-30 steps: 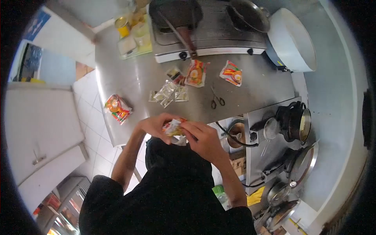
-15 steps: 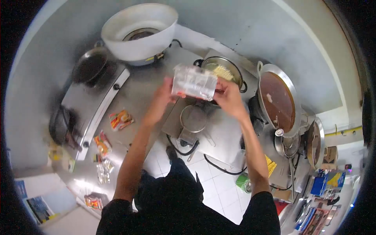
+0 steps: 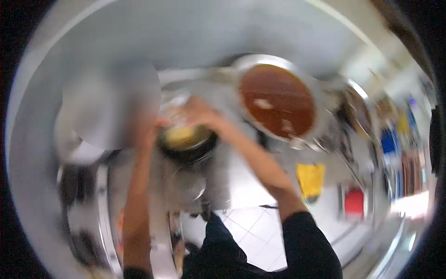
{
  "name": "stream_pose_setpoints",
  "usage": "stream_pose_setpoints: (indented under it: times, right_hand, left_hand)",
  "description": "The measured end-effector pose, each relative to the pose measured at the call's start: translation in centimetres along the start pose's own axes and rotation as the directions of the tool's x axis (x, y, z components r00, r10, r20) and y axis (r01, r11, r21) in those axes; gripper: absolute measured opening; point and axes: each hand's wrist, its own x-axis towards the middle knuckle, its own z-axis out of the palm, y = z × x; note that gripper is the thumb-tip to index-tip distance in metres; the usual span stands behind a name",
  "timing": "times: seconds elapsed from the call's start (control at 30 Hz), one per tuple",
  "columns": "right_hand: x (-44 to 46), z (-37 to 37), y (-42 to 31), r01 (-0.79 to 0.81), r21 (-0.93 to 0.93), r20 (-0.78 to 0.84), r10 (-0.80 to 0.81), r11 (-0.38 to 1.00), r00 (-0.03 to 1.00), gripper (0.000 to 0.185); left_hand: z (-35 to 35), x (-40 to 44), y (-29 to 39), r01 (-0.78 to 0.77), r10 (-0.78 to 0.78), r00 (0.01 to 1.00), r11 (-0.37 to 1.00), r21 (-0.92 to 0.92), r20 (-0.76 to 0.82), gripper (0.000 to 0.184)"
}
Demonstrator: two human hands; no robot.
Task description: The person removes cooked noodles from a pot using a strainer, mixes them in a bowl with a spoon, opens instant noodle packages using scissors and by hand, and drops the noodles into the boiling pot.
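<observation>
A clear plastic packet [image 3: 177, 105] with red print, smeared by motion, is above the near side of a pot [image 3: 188, 154]. My right hand [image 3: 200, 113] is closed on the packet's right side. My left hand [image 3: 143, 122] is at its left edge, but a grey blurred patch covers much of it and its fingers do not show. Pale yellow noodles [image 3: 182, 136] lie in the pot below both hands.
A large wok of reddish-brown liquid [image 3: 276, 102] stands right of the pot, with another pan [image 3: 357, 109] farther right. A yellow packet [image 3: 310, 180] lies nearer me. A round pan [image 3: 188, 183] sits before the pot. White floor tiles [image 3: 251, 225] show below.
The view has swung right, so the pot and wok appear farther left. The packet, held up flat between both hands before, is now over the pot and looks crumpled.
</observation>
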Motion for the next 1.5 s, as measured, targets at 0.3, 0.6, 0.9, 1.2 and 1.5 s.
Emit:
stream_pose_setpoints:
  times: [0.3, 0.6, 0.9, 1.2, 1.5]
  right_hand:
    - [-3.3, -4.7, -6.5, -0.055, 0.723, -0.143, 0.228, 0.688, 0.963, 0.041]
    - [-5.3, -1.3, -10.1, 0.105, 0.310, -0.723, 0.163, 0.945, 0.671, 0.018]
    - [-5.6, 3.7, -13.6, -0.062, 0.320, -0.799, 0.305, 0.945, 0.518, 0.016]
    - [-2.3, 4.6, -9.0, -0.158, 0.835, -0.384, 0.764, 0.527, 0.519, 0.040]
    - [-2.6, 3.6, -2.5, -0.505, 0.412, -0.533, 0.651, 0.758, 0.541, 0.070]
  left_hand:
    - [-1.2, 3.6, -3.0, 0.690, -0.399, 0.709, 0.223, -0.689, 0.581, 0.058]
    - [-2.1, 2.1, 2.1, 0.718, -0.456, 0.652, 0.118, -0.686, 0.605, 0.051]
    - [3.9, 2.7, -1.2, 0.661, -0.442, 0.658, -0.049, -0.749, 0.610, 0.049]
    - [-0.6, 0.5, 3.4, 0.657, -0.646, 0.688, 0.359, -0.663, 0.332, 0.070]
    - [3.2, 0.1, -9.5, -0.048, -0.009, 0.983, 0.952, 0.303, 0.183, 0.082]
